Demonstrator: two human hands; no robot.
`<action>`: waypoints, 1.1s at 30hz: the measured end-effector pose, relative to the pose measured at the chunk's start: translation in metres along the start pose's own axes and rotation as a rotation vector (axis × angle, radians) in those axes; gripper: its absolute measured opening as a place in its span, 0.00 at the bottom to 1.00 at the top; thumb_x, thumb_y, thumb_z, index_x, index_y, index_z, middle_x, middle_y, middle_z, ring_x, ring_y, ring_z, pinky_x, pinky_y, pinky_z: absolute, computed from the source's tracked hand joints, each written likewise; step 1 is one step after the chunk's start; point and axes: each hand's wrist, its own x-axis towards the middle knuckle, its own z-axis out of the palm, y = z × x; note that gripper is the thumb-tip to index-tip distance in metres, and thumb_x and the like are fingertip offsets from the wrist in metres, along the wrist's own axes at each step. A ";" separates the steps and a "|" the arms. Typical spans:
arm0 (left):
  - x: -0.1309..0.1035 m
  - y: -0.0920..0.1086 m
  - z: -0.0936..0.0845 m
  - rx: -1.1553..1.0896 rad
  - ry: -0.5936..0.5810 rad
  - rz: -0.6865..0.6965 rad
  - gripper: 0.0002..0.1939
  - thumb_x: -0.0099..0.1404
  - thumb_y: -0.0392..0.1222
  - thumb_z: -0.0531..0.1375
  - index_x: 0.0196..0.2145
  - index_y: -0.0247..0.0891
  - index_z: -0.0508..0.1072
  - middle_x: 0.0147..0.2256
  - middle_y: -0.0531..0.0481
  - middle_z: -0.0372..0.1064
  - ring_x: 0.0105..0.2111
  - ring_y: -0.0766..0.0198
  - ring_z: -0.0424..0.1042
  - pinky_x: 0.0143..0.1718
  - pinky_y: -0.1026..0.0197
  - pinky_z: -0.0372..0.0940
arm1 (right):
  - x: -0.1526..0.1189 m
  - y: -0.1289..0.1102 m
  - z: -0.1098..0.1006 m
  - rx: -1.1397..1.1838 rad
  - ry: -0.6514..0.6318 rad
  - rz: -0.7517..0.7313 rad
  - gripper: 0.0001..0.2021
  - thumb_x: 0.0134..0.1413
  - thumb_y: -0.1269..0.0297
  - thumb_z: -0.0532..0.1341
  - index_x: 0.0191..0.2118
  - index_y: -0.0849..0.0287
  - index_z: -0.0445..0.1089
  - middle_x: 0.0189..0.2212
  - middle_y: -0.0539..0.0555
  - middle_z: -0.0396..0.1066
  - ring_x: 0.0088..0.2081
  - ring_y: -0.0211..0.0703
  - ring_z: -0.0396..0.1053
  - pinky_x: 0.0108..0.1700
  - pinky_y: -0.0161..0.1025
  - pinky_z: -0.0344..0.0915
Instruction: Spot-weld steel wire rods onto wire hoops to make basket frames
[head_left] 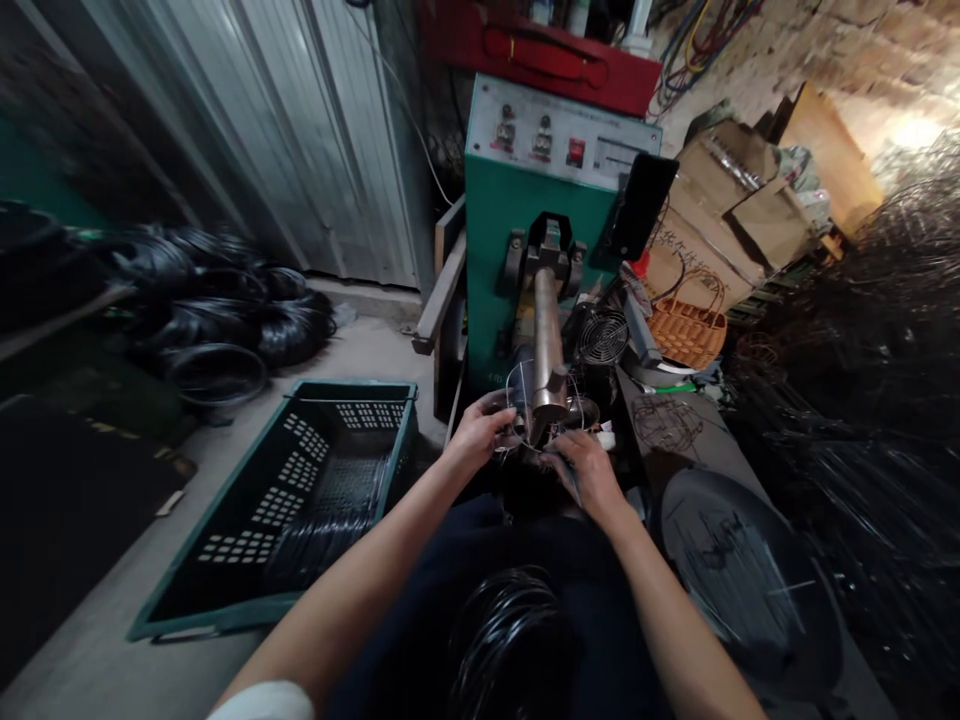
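My left hand (484,432) pinches the left side of a thin wire ring (523,443) between thumb and fingers. On the ring's right side, my right hand (588,468) has its fingers closed at the lower edge. The ring stands around the end of a thick metal cylinder (549,345) that juts from a green machine (491,230). Part of the ring is hidden behind the cylinder. A bundle of dark wire rings (510,635) rests on my lap, below both hands.
A green plastic crate (296,392) with wire rings inside stands on the left. Black wire coils (225,310) lie behind it. On the right are a dark round pan (739,570) holding short wires, a wicker basket (686,335), and a phone (643,207) mounted by the machine.
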 end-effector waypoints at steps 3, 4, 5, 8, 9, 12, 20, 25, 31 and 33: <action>-0.001 0.005 -0.001 -0.004 0.011 -0.006 0.29 0.45 0.37 0.70 0.46 0.34 0.71 0.29 0.50 0.70 0.19 0.71 0.66 0.20 0.62 0.69 | 0.004 -0.002 0.000 0.043 0.003 -0.009 0.06 0.62 0.65 0.58 0.33 0.58 0.68 0.31 0.54 0.68 0.36 0.45 0.65 0.39 0.38 0.60; -0.002 0.007 0.000 -0.007 0.018 -0.007 0.29 0.44 0.37 0.71 0.46 0.34 0.71 0.30 0.50 0.70 0.19 0.71 0.66 0.20 0.63 0.69 | 0.004 -0.003 0.000 0.061 0.005 -0.015 0.06 0.62 0.65 0.57 0.33 0.58 0.68 0.31 0.54 0.68 0.36 0.45 0.65 0.40 0.38 0.60; -0.003 0.008 0.001 -0.009 0.022 -0.008 0.30 0.44 0.37 0.71 0.46 0.34 0.71 0.30 0.50 0.70 0.19 0.71 0.66 0.20 0.63 0.69 | 0.005 -0.004 -0.001 0.076 0.010 -0.022 0.06 0.62 0.65 0.57 0.33 0.58 0.67 0.30 0.54 0.68 0.35 0.45 0.66 0.40 0.38 0.60; -0.005 0.009 0.002 -0.003 0.020 0.000 0.29 0.44 0.37 0.71 0.45 0.35 0.71 0.31 0.50 0.70 0.20 0.71 0.67 0.20 0.63 0.69 | 0.005 -0.005 -0.003 0.097 0.036 -0.040 0.08 0.62 0.64 0.57 0.32 0.58 0.67 0.29 0.53 0.68 0.34 0.45 0.65 0.39 0.39 0.61; -0.004 0.008 0.002 0.003 0.014 0.005 0.28 0.44 0.38 0.71 0.45 0.35 0.71 0.32 0.49 0.71 0.21 0.70 0.67 0.20 0.63 0.69 | 0.005 -0.004 -0.004 0.093 0.038 -0.040 0.08 0.62 0.64 0.57 0.32 0.58 0.67 0.29 0.54 0.68 0.34 0.46 0.65 0.39 0.39 0.61; 0.002 0.001 -0.001 0.020 -0.007 0.024 0.27 0.46 0.39 0.70 0.46 0.36 0.71 0.34 0.47 0.72 0.22 0.69 0.69 0.20 0.64 0.68 | 0.003 0.000 -0.004 0.079 0.019 -0.023 0.07 0.62 0.64 0.57 0.33 0.58 0.68 0.30 0.55 0.68 0.35 0.46 0.65 0.40 0.41 0.62; 0.005 0.003 0.007 0.050 0.006 0.069 0.24 0.44 0.37 0.69 0.42 0.35 0.71 0.25 0.54 0.69 0.18 0.71 0.64 0.19 0.64 0.66 | 0.007 0.001 -0.004 0.124 0.025 -0.049 0.08 0.63 0.64 0.56 0.35 0.57 0.71 0.32 0.56 0.71 0.36 0.45 0.67 0.40 0.41 0.63; -0.005 0.003 0.004 0.128 0.004 0.026 0.15 0.44 0.38 0.68 0.30 0.36 0.69 0.23 0.55 0.68 0.18 0.71 0.65 0.16 0.68 0.61 | -0.006 -0.005 -0.002 0.048 0.026 -0.078 0.07 0.63 0.65 0.56 0.36 0.57 0.71 0.34 0.56 0.71 0.37 0.46 0.67 0.40 0.41 0.63; -0.024 -0.002 -0.001 0.148 -0.030 -0.010 0.18 0.45 0.46 0.70 0.23 0.35 0.66 0.18 0.57 0.64 0.13 0.75 0.58 0.11 0.71 0.47 | -0.030 -0.017 -0.008 0.104 0.000 -0.078 0.07 0.63 0.66 0.56 0.35 0.57 0.70 0.30 0.53 0.69 0.34 0.43 0.66 0.40 0.39 0.63; -0.032 -0.004 0.001 0.135 -0.055 -0.037 0.19 0.46 0.49 0.70 0.24 0.36 0.65 0.18 0.57 0.64 0.13 0.75 0.57 0.11 0.71 0.46 | -0.036 -0.022 -0.010 0.120 0.012 -0.073 0.06 0.63 0.67 0.57 0.34 0.57 0.69 0.30 0.53 0.69 0.34 0.43 0.67 0.40 0.39 0.63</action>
